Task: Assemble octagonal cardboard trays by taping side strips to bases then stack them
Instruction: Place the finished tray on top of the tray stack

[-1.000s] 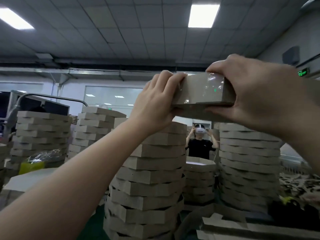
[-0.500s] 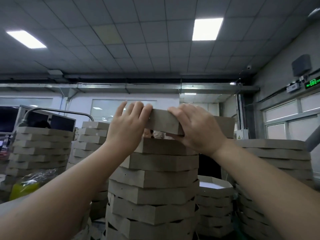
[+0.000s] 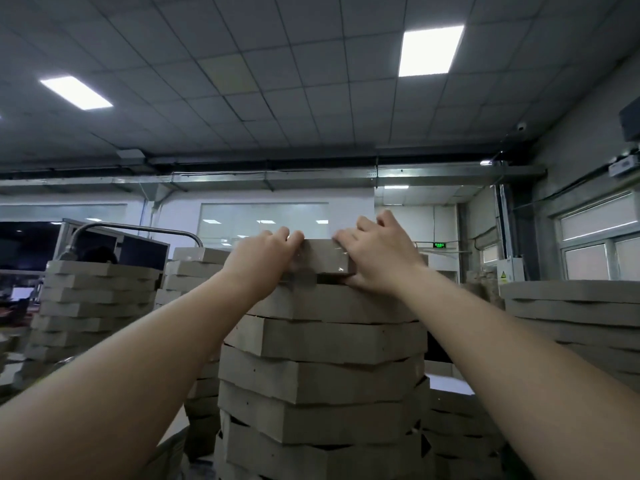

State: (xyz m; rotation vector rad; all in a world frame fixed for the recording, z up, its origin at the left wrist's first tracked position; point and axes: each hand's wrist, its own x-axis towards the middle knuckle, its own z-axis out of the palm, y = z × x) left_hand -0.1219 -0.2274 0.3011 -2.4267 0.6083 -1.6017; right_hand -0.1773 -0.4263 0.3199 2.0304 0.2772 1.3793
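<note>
A grey-brown octagonal cardboard tray (image 3: 323,258), with shiny tape on its near side, sits at the top of a tall stack of trays (image 3: 322,358) straight ahead. My left hand (image 3: 263,259) holds its left side, fingers curled over the top rim. My right hand (image 3: 375,259) holds its right side, thumb under the lower edge and fingers over the rim. The tray's far part is hidden behind my hands.
More tray stacks stand at the left (image 3: 97,306), behind the left hand (image 3: 194,271) and at the right (image 3: 571,320), with lower ones beside the main stack. A metal-framed machine (image 3: 114,237) is at the back left. Windows (image 3: 599,244) line the right wall.
Both hands carried the tray from head height down and forward onto the top of the tall stack. The camera has tilted upward.
</note>
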